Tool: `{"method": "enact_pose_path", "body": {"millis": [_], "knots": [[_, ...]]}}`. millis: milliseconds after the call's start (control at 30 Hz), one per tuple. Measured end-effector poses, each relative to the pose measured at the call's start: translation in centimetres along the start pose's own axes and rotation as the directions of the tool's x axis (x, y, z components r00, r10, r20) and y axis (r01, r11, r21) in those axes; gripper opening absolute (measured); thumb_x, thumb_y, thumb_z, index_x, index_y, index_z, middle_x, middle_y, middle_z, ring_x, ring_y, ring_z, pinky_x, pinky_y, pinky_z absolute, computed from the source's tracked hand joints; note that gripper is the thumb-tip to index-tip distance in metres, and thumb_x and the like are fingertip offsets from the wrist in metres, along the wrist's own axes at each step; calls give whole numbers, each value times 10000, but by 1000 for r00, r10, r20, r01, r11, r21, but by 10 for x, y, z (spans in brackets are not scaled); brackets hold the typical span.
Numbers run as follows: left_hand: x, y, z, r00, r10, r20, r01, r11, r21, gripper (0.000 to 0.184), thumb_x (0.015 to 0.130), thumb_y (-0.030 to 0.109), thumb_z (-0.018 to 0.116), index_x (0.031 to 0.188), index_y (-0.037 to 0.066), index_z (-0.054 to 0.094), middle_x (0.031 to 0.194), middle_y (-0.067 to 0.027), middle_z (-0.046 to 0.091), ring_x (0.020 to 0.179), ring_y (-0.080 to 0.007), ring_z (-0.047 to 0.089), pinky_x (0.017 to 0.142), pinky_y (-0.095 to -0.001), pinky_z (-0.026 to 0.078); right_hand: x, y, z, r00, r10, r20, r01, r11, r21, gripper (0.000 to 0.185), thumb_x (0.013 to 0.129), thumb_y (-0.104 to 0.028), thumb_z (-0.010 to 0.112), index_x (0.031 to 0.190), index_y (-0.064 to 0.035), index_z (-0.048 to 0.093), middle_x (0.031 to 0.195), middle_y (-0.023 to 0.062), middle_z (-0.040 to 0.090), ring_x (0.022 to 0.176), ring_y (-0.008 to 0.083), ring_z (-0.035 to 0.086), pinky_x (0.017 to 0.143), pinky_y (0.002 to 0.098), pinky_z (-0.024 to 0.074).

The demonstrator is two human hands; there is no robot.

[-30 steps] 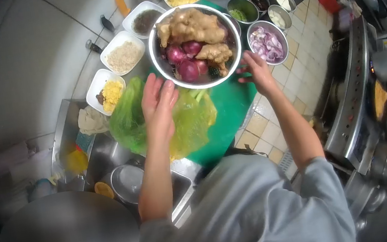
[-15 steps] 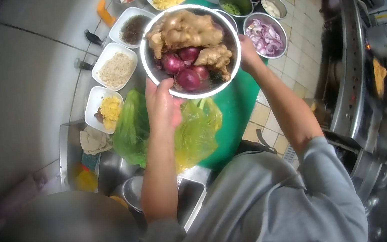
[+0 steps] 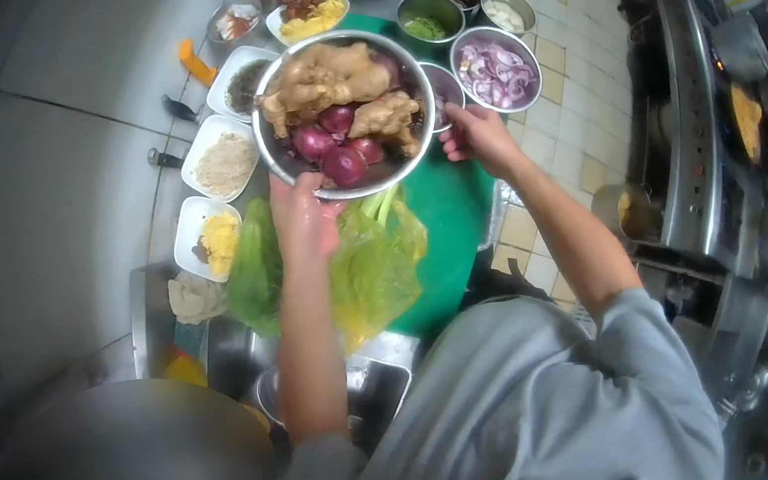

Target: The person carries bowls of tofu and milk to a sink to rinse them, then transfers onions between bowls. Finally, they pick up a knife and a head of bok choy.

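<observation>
A metal bowl (image 3: 275,169) holding large ginger roots (image 3: 323,77) and several red onions (image 3: 344,165) is raised over the counter. My left hand (image 3: 302,215) grips its near rim, the fingers partly hidden beneath it. My right hand (image 3: 480,136) is apart from that bowl, to its right, with the fingers loosely curled and spaced. Its fingertips overlap the edge of a small metal bowl (image 3: 442,80); whether they touch it I cannot tell. Beyond that hand stands a bowl of sliced red onion (image 3: 496,71).
Leafy greens in a plastic bag (image 3: 373,267) lie on the green cutting board (image 3: 445,215). White dishes of food (image 3: 221,160) line the left, near knife handles (image 3: 178,110). Metal bowls stand at the back. A stove (image 3: 691,151) is to the right, across a tiled floor.
My right hand has let go of the large bowl's right rim and moved down, away from it. My left hand still holds the bowl, now slightly further left in view.
</observation>
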State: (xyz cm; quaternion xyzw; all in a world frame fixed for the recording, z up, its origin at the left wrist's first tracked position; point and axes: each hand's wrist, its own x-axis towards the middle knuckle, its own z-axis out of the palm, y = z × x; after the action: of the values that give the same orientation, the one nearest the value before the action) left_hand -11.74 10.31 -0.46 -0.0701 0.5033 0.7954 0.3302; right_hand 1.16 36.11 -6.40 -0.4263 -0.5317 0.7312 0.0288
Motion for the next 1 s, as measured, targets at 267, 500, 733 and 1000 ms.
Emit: {"method": "enact_pose_path", "body": {"millis": [267, 500, 733, 1000], "knots": [[-1, -9, -2, 999, -27, 34, 30, 995, -98, 629, 880, 41, 553, 1468, 153, 361, 1392, -141, 489, 1195, -326, 582, 899, -600, 568, -48, 12, -44, 991, -11, 132, 31, 989, -145, 591, 1008, -456, 578, 1369, 8, 512, 1029, 138, 685, 849, 193, 678, 684, 327, 589], [-9, -14, 2, 986, 164, -39, -165, 986, -32, 713, 924, 147, 645, 1541, 145, 288, 1510, -159, 403, 1346, -321, 458, 1065, -606, 422, -66, 22, -147, 987, -137, -81, 124, 982, -144, 581, 999, -442, 603, 1376, -6, 534, 1082, 130, 688, 898, 185, 672, 705, 353, 586], [-57, -24, 18, 829, 437, -348, -365, 896, 254, 745, 997, 157, 617, 1592, 67, 177, 1608, -197, 260, 1478, -315, 294, 1184, -542, 292, -26, -20, -225, 936, -258, -241, 226, 962, -152, 507, 987, -391, 634, 1327, -21, 567, 1159, 100, 658, 976, 172, 643, 750, 354, 581], [-153, -96, 70, 611, 739, -285, -484, 633, 605, 499, 1007, 54, 564, 1470, -38, 401, 1510, -219, 441, 1405, -318, 439, 1132, -420, 409, 90, -92, -254, 944, -309, -116, 285, 941, -181, 741, 963, -396, 663, 1499, 23, 371, 1400, 191, 517, 1110, 272, 626, 763, 384, 602]]}}
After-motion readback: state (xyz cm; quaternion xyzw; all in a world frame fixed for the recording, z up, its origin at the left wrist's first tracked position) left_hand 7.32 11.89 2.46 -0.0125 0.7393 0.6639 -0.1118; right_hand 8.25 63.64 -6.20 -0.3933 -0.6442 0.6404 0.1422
